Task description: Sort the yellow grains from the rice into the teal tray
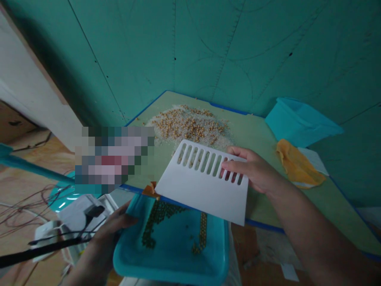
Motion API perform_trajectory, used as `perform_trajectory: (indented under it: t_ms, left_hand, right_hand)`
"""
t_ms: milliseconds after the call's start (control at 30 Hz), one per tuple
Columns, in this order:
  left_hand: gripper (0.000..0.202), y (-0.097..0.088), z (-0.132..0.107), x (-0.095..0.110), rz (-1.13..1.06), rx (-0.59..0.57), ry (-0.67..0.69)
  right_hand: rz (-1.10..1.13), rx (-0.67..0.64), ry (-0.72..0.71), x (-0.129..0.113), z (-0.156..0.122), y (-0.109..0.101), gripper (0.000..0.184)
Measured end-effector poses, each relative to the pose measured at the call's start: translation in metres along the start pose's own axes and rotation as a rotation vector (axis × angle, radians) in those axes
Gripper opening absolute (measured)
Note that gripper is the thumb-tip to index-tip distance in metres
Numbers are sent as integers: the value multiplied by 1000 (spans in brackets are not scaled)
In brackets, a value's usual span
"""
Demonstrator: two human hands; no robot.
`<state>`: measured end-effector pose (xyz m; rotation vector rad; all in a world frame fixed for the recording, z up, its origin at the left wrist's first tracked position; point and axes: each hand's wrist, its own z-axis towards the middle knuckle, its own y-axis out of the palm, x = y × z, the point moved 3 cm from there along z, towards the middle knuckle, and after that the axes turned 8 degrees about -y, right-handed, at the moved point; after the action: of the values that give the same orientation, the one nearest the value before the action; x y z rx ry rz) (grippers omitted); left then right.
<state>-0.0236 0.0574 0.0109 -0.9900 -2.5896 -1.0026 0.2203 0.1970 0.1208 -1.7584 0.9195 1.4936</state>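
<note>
My right hand [256, 171] grips a white plastic scraper [205, 186] by its slotted edge and holds it tilted over the table's front edge. My left hand [110, 234] holds the left rim of a teal tray [214, 258] just below that edge. Lines of small beans [154, 222] lie in the tray. On the green table [262, 135], a pile of tan beans mixed with pale grains [190, 125] sits beyond the scraper.
A teal tub [300, 121] stands at the table's far right, with a yellow cloth [297, 167] and white paper beside it. Teal walls close the corner behind. Wires, a white box and a black rod lie at lower left. A blurred patch covers the left middle.
</note>
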Motion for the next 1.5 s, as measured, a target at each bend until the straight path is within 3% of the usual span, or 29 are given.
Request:
perform_trajectory:
  t_ms: [233, 300, 467, 567, 833, 967, 1167, 1333, 1500]
  left_hand:
    - [37, 8, -19, -5, 173, 100, 144]
    - [37, 9, -21, -6, 187, 88, 132]
    - [34, 7, -17, -7, 189, 92, 150]
    - [24, 8, -15, -9, 187, 123, 142]
    - [29, 22, -19, -11, 224, 105, 156]
    - [26, 26, -21, -12, 227, 89, 218]
    - [33, 23, -17, -14, 188, 27, 90]
    - [33, 22, -12, -15, 176, -4, 73]
    - [35, 18, -8, -17, 194, 13, 72]
  right_hand:
    - [-12, 51, -7, -4, -3, -6, 25]
    - [10, 151, -74, -8, -3, -11, 24]
    - [89, 571, -397, -24, -2, -36, 17]
    - [103, 671, -509, -25, 0, -48, 16]
    - [27, 504, -391, -13, 12, -41, 22]
    - [-13, 492, -364, -7, 14, -38, 21]
    - [47, 469, -373, -4, 19, -27, 20]
    - [183, 454, -360, -2, 25, -18, 21]
    - [166, 449, -375, -1, 28, -19, 21]
